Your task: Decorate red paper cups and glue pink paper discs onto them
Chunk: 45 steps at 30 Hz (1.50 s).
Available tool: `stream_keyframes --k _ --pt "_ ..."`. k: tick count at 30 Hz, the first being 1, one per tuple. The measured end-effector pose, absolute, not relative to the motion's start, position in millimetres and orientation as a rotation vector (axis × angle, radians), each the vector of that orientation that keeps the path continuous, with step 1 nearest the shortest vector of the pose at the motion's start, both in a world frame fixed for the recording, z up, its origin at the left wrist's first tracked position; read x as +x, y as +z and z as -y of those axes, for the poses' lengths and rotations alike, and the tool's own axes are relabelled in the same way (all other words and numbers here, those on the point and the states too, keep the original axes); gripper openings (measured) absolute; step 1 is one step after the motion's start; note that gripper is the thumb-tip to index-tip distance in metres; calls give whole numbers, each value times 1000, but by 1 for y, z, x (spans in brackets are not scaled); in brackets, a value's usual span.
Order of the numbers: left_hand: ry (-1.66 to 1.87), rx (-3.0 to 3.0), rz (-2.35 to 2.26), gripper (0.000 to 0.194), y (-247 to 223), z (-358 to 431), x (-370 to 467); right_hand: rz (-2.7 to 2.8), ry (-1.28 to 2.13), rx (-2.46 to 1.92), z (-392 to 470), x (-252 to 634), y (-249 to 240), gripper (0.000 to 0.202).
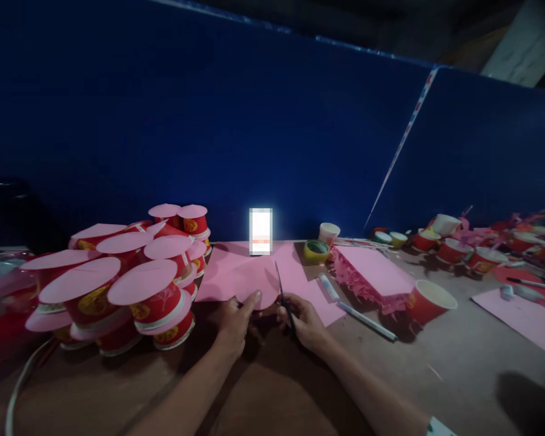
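Note:
My left hand (pixel 236 321) pinches the near edge of a rounded piece of pink paper (pixel 258 281), thumb on top. In my right hand (pixel 303 320) is a pair of dark scissors (pixel 286 303), the fingers wrapped round the handles and the blades pointing away from me. The blades lie along the right edge of the pink piece; whether they touch it I cannot tell. Beneath and behind lie flat pink sheets (pixel 218 272). A glue stick (pixel 328 287) and a white pen (pixel 367 321) rest to the right of my right hand.
Stacked red paper cups (pixel 154 309) with pink discs crowd the left. At right are a fringed pink paper stack (pixel 375 272), green tape rolls (pixel 317 249), a red cup (pixel 429 303) and more decorated cups (pixel 454 251). A bright pixelated rectangle (pixel 260 227) stands before the blue partition (pixel 254 121).

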<state>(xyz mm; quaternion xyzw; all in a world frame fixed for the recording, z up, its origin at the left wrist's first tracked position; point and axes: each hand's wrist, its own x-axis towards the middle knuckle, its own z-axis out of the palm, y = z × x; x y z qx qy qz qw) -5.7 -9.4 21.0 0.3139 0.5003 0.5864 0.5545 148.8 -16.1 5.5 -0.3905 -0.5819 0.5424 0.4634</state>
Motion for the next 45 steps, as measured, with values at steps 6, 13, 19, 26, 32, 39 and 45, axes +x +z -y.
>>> stream_keyframes --k 6,13,19,26,32,39,45 --pt "1410 690 -1162 40 20 8 -5 1440 1333 -965 17 149 8 35" --pt "1415 684 -1160 39 20 8 -5 1454 1318 -972 18 148 11 34" --pt "1410 688 -1188 38 23 9 -5 1465 1319 -958 17 149 10 32" --pt "1415 727 -1181 35 20 9 -5 1481 1285 -973 16 149 7 32" --pt "1399 729 -1182 35 21 9 -5 1486 1296 -982 16 149 8 32" --pt "1399 718 -1133 42 19 8 -6 1460 1319 -1007 18 149 15 36" --pt "1406 709 -1149 41 19 9 -6 1497 1258 -1010 17 150 15 34"
